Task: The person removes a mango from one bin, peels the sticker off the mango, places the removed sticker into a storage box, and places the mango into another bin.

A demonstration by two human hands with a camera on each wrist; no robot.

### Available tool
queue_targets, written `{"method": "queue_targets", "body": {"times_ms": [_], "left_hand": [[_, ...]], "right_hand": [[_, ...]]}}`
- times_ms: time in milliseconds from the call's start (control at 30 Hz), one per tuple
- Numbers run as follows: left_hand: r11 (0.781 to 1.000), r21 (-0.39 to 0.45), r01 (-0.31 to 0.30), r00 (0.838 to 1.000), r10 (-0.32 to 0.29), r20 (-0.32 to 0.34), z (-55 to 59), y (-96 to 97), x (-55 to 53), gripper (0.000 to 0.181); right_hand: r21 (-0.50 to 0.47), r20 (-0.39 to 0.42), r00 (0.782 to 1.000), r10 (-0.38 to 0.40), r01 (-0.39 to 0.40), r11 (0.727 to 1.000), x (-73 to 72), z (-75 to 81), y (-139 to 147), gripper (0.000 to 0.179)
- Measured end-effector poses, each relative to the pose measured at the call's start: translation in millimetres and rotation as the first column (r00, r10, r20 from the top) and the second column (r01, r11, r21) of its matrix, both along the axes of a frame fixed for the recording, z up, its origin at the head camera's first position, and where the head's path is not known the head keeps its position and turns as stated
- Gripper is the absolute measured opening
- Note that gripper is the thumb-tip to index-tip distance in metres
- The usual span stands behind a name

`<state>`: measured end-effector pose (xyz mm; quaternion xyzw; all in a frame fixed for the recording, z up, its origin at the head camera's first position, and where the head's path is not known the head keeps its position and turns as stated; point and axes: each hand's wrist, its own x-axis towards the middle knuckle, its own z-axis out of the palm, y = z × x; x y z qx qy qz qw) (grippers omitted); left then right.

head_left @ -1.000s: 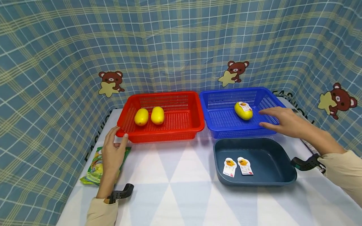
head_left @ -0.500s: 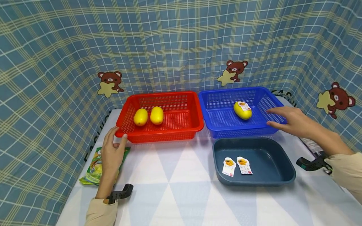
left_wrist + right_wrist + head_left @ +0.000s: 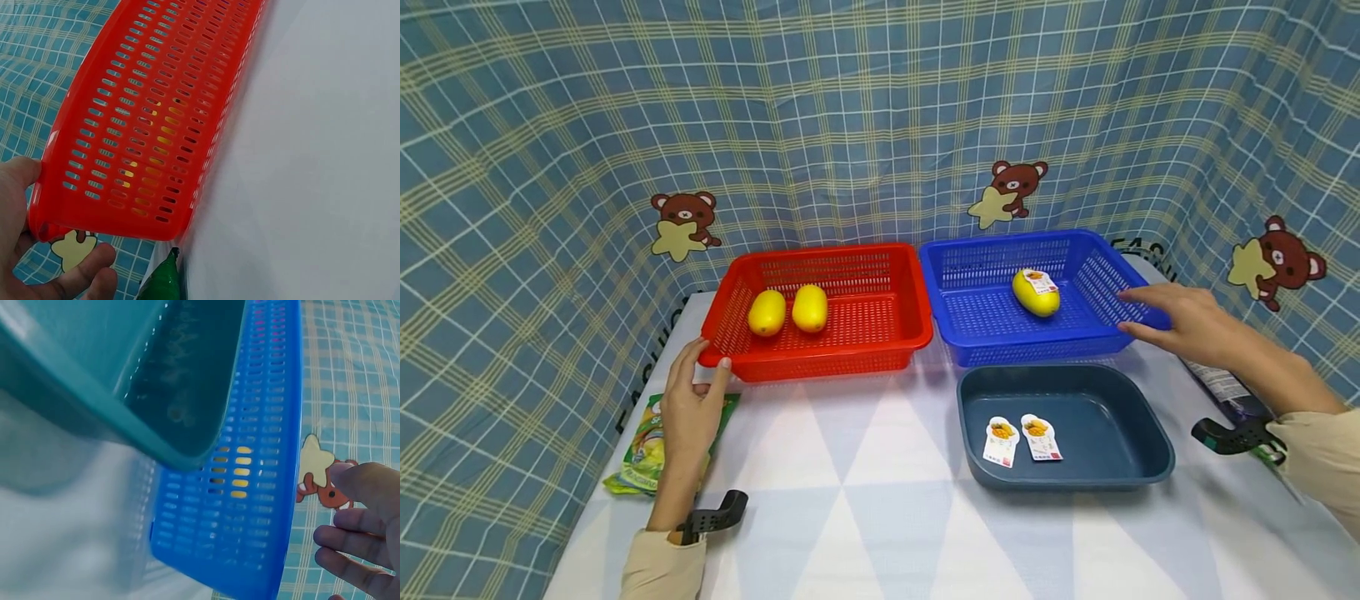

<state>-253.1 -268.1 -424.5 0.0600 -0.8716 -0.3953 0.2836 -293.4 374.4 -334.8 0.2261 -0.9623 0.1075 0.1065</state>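
My left fingers (image 3: 685,365) hold red basket (image 3: 850,360) by its corner | right fingers (image 3: 1150,294) loose, near blue basket (image 3: 1037,347) | fruit (image 3: 1028,300) with card (image 3: 1041,282) looks done | next likely needs a bare fruit (image 3: 810,309)

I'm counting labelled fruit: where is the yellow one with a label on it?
In the head view, the labelled yellow fruit lies in the blue basket, right of the red basket and beyond the dark tray.
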Motion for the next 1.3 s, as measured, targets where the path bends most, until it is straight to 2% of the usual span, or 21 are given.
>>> {"method": "queue_targets", "body": {"times_ms": [167, 400, 533, 767, 1033, 1133, 1300], "left_hand": [[1.0, -0.001, 0.0, 1.0, 0.0, -0.001, 0.6, 0.3, 0.4, 0.054], [1.0, -0.002, -0.009, 1.0, 0.009, -0.005, 0.7, -2.2, 3.9, 0.052], [1.0, -0.011, -0.009, 1.0, 0.009, -0.009, 0.0, -3.2, 3.2, 0.052], [1.0, -0.023, -0.004, 1.0, 0.004, -0.022, 0.7, -2.1, 1.1, 0.052], [1.0, -0.013, -0.002, 1.0, 0.002, -0.001, -0.8, -0.9, -0.9, 0.053], [1.0, -0.028, 0.001, 1.0, -0.001, 0.009, 1.6, -1.8, 0.1, 0.053], [0.997, -0.07, 0.016, 1.0, -0.014, 0.028, 9.1, 0.0, 1.7, 0.055]], "right_hand": [[0.008, 0.008, 1.0, -0.027, 0.027, 1.0, 1.0, -1.2, 7, 0.052], [0.032, -0.048, 0.999, -0.017, 0.019, 0.999, -0.7, -2.9, 17, 0.05], [0.036, -0.043, 0.998, -0.04, 0.042, 0.998, -0.2, -4.7, 22, 0.051], [0.059, 0.01, 0.992, -0.123, 0.123, 0.991, -0.7, -7.9, 35, 0.054], [0.059, 0.107, 0.973, -0.206, 0.201, 0.978, -1.7, -11.4, 50, 0.061], [0.061, 0.143, 0.966, -0.216, 0.209, 0.976, -3.8, -12.2, 54, 0.063], [0.028, 0.252, 0.946, -0.206, 0.206, 0.978, -5.7, -11.1, 58, 0.069]]}}
